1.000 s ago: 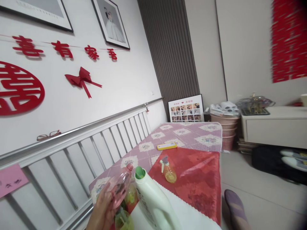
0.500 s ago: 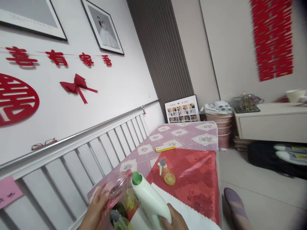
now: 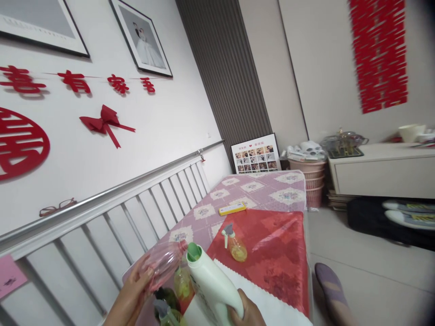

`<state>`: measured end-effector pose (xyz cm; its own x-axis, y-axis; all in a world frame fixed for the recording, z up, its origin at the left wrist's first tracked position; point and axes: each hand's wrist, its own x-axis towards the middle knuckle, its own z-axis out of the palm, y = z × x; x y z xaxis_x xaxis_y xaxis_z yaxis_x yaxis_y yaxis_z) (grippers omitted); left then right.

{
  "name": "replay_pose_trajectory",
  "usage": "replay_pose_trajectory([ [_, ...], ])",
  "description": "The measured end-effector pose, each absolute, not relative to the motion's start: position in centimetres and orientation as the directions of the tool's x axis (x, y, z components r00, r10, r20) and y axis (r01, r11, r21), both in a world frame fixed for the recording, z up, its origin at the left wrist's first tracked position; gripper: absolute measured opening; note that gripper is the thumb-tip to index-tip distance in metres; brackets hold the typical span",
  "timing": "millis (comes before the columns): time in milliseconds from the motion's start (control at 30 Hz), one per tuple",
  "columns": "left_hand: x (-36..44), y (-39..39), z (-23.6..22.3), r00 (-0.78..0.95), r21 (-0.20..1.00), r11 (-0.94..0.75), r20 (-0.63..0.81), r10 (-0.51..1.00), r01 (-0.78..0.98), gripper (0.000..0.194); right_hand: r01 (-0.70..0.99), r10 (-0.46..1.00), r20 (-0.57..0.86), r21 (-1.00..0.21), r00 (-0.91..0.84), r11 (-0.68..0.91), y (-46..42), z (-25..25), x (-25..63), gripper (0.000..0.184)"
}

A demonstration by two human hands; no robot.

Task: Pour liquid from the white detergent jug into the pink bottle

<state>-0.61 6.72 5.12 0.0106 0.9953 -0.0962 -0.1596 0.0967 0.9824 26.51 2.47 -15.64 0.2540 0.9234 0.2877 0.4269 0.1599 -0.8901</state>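
The left hand (image 3: 134, 290) rose from the bench's near left corner, fingers and thumb wrapped round the base of a clear pink bottle (image 3: 165, 264), which lay tilted with its neck toward the far edge. The right hand (image 3: 245, 311) gripped the side of a white jug (image 3: 210, 285) at the near edge, fingers curled against it, its green spout (image 3: 193, 251) just beside the bottle's neck. A yellow sprayer (image 3: 235, 244) stood apart on the red cloth (image 3: 272, 258).

pink bottle (image 3: 165, 264): clear, glossy plastic
white jug (image 3: 210, 283): smooth, opaque plastic
bench (image 3: 272, 199) cover: glossy red and patterned sheet
rail (image 3: 112, 192): shiny metal
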Motion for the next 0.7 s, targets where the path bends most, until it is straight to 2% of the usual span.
replay_pose_trajectory([
  [167,-1.3,7.6,5.2,0.021,0.993,0.101,-0.100,0.995,-0.057,0.088,0.412,0.921,0.289,-0.896,0.262,0.164,2.5,-15.6,26.5,0.012],
  [700,-0.7,7.3,6.8,0.004,0.995,0.090,-0.091,0.996,0.046,0.106,0.449,0.934,0.270,-0.882,0.235,0.142,3.0,-16.5,26.7,0.017],
])
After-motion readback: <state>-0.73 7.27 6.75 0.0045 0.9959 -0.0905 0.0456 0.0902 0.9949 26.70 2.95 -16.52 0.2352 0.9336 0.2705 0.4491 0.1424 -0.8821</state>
